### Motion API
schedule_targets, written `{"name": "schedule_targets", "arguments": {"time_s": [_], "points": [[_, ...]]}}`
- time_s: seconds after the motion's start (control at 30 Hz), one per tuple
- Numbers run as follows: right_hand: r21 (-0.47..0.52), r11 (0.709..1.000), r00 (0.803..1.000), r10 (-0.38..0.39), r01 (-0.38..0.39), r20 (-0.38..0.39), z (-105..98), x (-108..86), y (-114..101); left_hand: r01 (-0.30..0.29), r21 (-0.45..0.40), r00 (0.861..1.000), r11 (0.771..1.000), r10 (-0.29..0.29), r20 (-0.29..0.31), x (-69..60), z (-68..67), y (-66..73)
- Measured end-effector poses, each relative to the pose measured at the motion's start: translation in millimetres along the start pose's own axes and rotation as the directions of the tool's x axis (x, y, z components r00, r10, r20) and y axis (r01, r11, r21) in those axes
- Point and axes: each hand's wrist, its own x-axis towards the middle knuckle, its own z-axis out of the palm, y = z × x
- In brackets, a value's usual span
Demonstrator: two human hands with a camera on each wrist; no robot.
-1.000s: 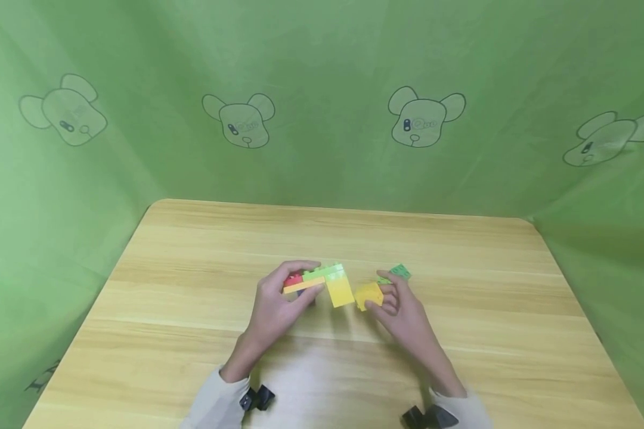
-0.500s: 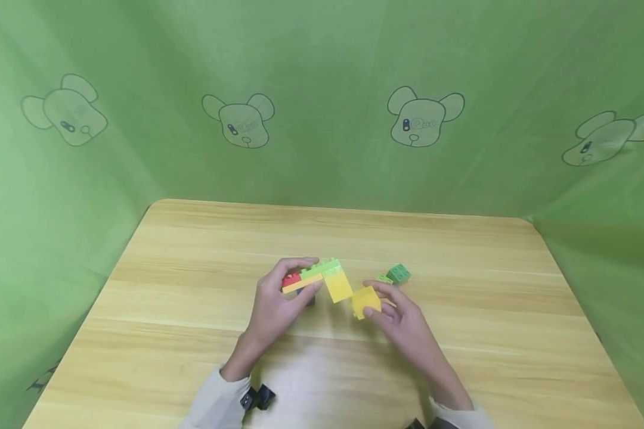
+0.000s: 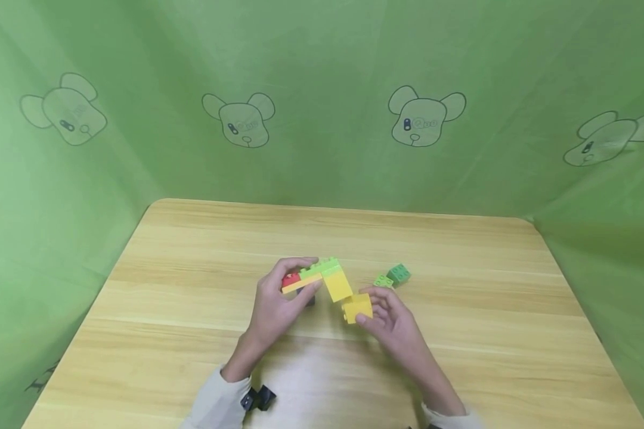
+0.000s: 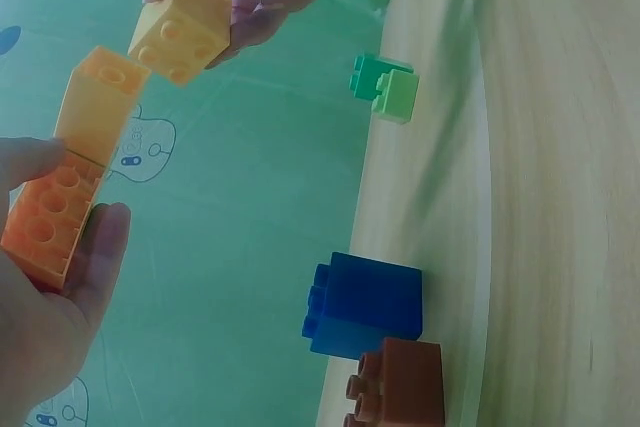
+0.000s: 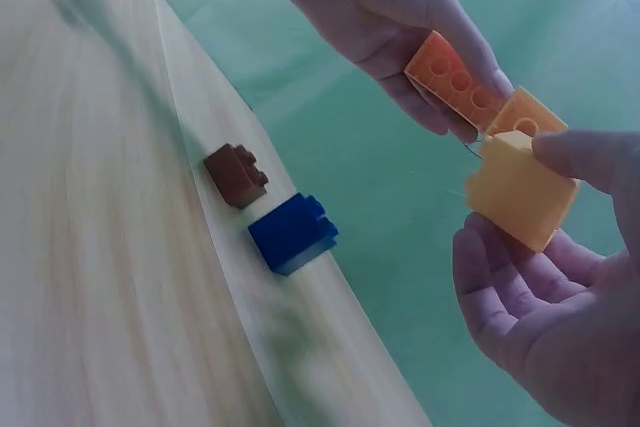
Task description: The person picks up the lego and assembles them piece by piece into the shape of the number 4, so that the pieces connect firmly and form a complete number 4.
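Note:
My left hand (image 3: 276, 299) grips a joined set of bricks above the table: a red brick (image 3: 290, 280), an orange piece (image 3: 303, 285), a light green piece (image 3: 320, 268) and a yellow brick (image 3: 337, 286) at its right end. Between thumb and fingers, my right hand (image 3: 399, 325) holds another yellow brick (image 3: 358, 308), just below and right of that end. In the left wrist view this brick's studs (image 4: 172, 30) face the joined set's yellow end (image 4: 100, 107). Whether the two touch I cannot tell.
Two loose bricks, green (image 3: 399, 273) and light green (image 3: 383, 282), lie on the wooden table (image 3: 220, 238) beyond my right hand. A blue brick (image 5: 293, 234) and a brown-looking brick (image 5: 235, 175) stand on it too. Green cloth (image 3: 322, 167) surrounds the table.
My right hand has moved left and slightly toward me, turning its yellow brick. The light green brick behind it has come into fuller view. My left hand has shifted very little.

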Motion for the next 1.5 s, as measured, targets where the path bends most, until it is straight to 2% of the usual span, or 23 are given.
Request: {"name": "schedule_targets", "arguments": {"time_s": [0.2, 0.37, 0.57, 0.73, 1.0, 1.27, 1.5], "points": [[0.088, 0.995, 0.998, 0.053, -0.051, -0.022, 5, -3.8, 0, -0.025, -0.013, 1.0, 1.0, 0.025, -0.011, 0.0, 0.9, -1.9], [0.247, 0.963, 0.993, 0.117, -0.104, -0.036, 13, -6.5, 0, -0.031, -0.022, 0.999, 0.999, 0.031, -0.014, -0.5, 1.9, -3.1], [0.355, 0.931, 0.994, 0.103, -0.09, -0.02, 19, -6.9, 3, -0.023, -0.004, 1.0, 1.0, 0.023, -0.002, -1.7, 2.9, -3.2], [0.41, 0.91, 0.998, 0.059, -0.056, 0.007, 22, -5.7, 5, -0.023, 0.036, 1.0, 0.999, 0.022, 0.008, -1.6, 2.4, -3.3], [0.357, 0.934, 0.999, 0.034, -0.029, -0.007, 21, -4.2, 4, -0.004, 0.06, 0.996, 0.998, -0.001, 0.091, -1.3, 0.8, -1.3], [0.195, 0.98, 0.996, 0.046, -0.031, -0.077, 18, -4.7, 3, -0.001, 0.043, 0.983, 0.999, -0.007, 0.185, 0.2, -3.7, -0.1], [0.131, 0.99, 0.993, 0.069, -0.055, -0.1, 14, -3.9, 0, -0.011, 0.044, 0.977, 0.999, 0.001, 0.213, 0.2, -4.3, 0.4]]}}
